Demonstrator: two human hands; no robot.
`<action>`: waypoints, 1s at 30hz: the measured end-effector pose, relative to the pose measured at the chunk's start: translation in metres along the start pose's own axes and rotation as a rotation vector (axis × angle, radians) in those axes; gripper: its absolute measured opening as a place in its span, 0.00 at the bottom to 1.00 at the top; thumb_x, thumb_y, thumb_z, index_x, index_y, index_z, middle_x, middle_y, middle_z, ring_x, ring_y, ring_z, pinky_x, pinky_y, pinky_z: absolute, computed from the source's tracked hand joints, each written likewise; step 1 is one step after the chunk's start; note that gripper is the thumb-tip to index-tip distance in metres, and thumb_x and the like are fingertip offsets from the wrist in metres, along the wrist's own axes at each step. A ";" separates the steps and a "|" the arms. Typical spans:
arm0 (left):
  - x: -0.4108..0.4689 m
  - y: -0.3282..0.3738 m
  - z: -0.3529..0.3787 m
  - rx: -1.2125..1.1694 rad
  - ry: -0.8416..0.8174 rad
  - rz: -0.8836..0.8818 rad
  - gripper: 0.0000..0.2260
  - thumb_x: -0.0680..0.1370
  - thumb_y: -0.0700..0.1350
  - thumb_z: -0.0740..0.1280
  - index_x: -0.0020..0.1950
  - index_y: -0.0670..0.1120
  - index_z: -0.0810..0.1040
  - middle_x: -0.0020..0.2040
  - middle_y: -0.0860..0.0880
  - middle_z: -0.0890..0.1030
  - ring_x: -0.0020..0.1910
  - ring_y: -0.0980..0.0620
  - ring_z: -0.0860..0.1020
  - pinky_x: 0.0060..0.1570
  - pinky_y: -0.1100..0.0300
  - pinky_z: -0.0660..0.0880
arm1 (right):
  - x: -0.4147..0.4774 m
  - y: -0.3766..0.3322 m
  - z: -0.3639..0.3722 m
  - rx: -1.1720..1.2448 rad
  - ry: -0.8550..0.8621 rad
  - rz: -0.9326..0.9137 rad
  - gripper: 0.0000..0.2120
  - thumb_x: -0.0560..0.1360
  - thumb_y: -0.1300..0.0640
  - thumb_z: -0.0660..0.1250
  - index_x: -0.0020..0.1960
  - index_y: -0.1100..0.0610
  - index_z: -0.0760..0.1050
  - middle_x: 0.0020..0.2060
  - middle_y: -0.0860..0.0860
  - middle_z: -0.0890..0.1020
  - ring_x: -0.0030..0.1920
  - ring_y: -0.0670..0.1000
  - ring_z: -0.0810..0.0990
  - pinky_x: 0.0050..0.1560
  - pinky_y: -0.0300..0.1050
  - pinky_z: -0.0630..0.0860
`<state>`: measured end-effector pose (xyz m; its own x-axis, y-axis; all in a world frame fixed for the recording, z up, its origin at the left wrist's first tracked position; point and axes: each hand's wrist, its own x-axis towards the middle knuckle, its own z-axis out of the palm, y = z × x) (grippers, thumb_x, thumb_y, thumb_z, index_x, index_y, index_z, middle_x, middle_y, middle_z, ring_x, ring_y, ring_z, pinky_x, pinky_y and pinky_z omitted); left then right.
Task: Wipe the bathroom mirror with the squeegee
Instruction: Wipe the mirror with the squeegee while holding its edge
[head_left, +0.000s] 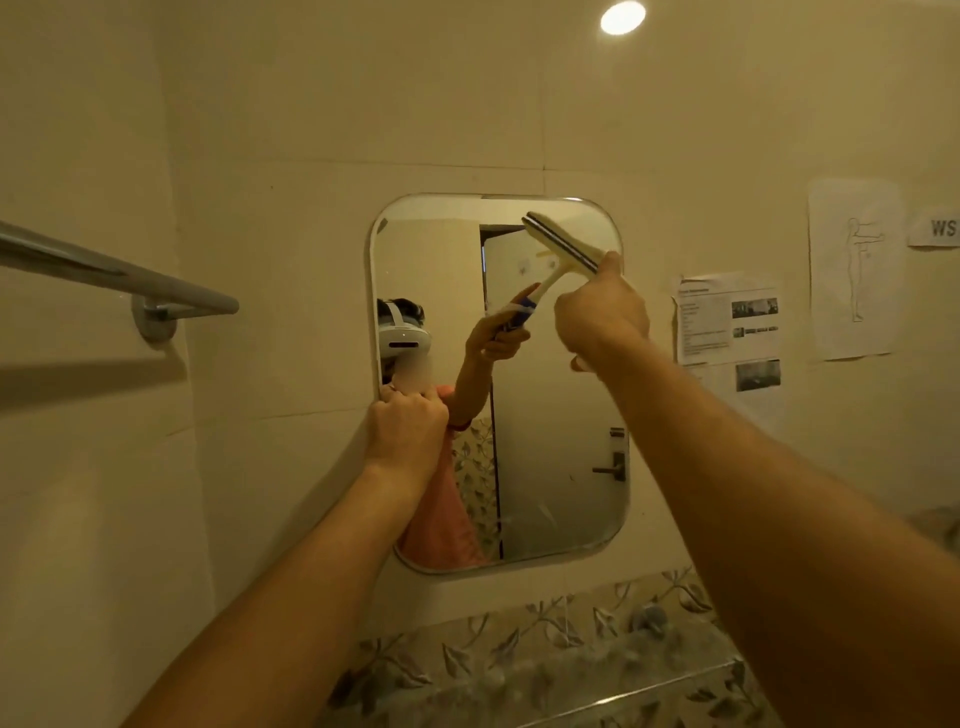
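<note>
Head view: your right hand (602, 312) fisted round squeegee (563, 244) handle, blade tilted against mirror (561, 415) top right. Streaks low on glass; most of wipe looks left to do. Your left hand (408, 423) closed on mirror's left edge, bracing it. Both arms stretched forward and up.

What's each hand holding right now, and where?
Right hand grips the squeegee by its handle. Left hand clasps the mirror at its left edge.

Both forearms are bare; the mirror's reflection (498, 384) shows a white headset (402, 335) and pinkish-orange top (441, 519).
</note>
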<state>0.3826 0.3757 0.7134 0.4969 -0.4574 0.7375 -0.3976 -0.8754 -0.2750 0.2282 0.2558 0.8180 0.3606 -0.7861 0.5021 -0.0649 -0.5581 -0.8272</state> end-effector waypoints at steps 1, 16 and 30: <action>0.001 0.000 0.000 0.013 0.002 -0.003 0.17 0.84 0.41 0.57 0.73 0.41 0.69 0.66 0.35 0.75 0.62 0.39 0.78 0.53 0.52 0.79 | -0.007 0.003 0.006 0.009 0.001 0.008 0.32 0.84 0.54 0.58 0.82 0.43 0.46 0.44 0.54 0.74 0.40 0.51 0.79 0.27 0.44 0.76; 0.003 0.002 0.002 -0.019 -0.027 -0.007 0.18 0.84 0.41 0.60 0.73 0.40 0.68 0.69 0.34 0.72 0.64 0.37 0.76 0.55 0.51 0.78 | -0.038 0.013 0.010 0.069 -0.091 -0.069 0.24 0.85 0.55 0.54 0.79 0.45 0.56 0.42 0.52 0.74 0.36 0.49 0.76 0.35 0.46 0.80; 0.004 0.002 0.010 0.009 0.051 0.001 0.20 0.85 0.41 0.57 0.77 0.39 0.64 0.72 0.32 0.69 0.68 0.36 0.74 0.59 0.50 0.77 | 0.044 -0.028 -0.029 0.037 0.040 -0.074 0.21 0.84 0.57 0.57 0.76 0.47 0.61 0.58 0.60 0.76 0.46 0.55 0.79 0.43 0.52 0.83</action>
<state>0.3911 0.3704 0.7098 0.4567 -0.4499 0.7675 -0.3908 -0.8765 -0.2812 0.2186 0.2296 0.8707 0.3253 -0.7533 0.5716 -0.0047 -0.6057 -0.7956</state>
